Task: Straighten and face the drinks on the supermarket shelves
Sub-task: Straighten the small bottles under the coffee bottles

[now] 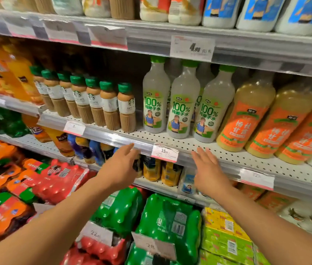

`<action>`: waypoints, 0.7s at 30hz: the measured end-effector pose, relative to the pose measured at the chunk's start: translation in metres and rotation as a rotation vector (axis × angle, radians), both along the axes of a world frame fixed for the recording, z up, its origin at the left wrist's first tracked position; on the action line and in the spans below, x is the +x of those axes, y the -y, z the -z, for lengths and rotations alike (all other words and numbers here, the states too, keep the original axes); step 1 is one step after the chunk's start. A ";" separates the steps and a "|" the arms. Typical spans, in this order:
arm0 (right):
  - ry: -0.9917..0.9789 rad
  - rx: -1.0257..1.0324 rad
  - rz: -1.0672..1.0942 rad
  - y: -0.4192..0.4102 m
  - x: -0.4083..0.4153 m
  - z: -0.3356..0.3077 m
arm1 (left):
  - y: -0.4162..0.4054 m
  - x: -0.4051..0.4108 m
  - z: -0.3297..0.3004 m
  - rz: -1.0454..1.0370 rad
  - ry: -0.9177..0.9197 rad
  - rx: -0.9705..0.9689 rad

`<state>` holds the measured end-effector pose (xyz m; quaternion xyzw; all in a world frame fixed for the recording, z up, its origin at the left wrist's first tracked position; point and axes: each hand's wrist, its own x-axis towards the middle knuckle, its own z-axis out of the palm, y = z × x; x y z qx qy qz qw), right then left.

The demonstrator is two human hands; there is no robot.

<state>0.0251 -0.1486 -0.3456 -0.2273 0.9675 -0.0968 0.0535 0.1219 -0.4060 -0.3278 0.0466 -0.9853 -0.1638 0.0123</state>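
Step in hand: both hands reach up toward the coconut water bottles (183,104) on the middle shelf (228,155); judged as the approach before facing them.
Left hand (121,166): released, fingers straight, holding nothing, just below the shelf edge.
Right hand (207,169): released, fingers spread, holding nothing, in front of the shelf edge.
Doing it well: take each bottle low on its body, turn the label square to the aisle, draw it level with the shelf front (right one leans, so stand it upright first).
Coconut water bottles: three in front, more behind, number hidden.
Coffee bottles (111,106): seven visible in a row, left of the coconut water.
Orange-label juice bottles (247,119): three visible, tilted (wide lens may add to it).
Price tag (164,152): one between the hands.
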 end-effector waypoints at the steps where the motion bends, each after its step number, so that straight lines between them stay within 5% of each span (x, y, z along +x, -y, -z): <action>1: 0.008 0.045 0.022 0.003 0.001 0.001 | 0.012 -0.002 0.004 0.013 0.016 -0.020; 7: 0.032 0.183 0.162 0.026 0.008 0.005 | 0.067 -0.022 0.027 0.105 0.070 -0.194; 21: -0.013 0.202 0.247 0.039 0.018 0.010 | 0.085 -0.029 0.020 0.153 0.289 -0.162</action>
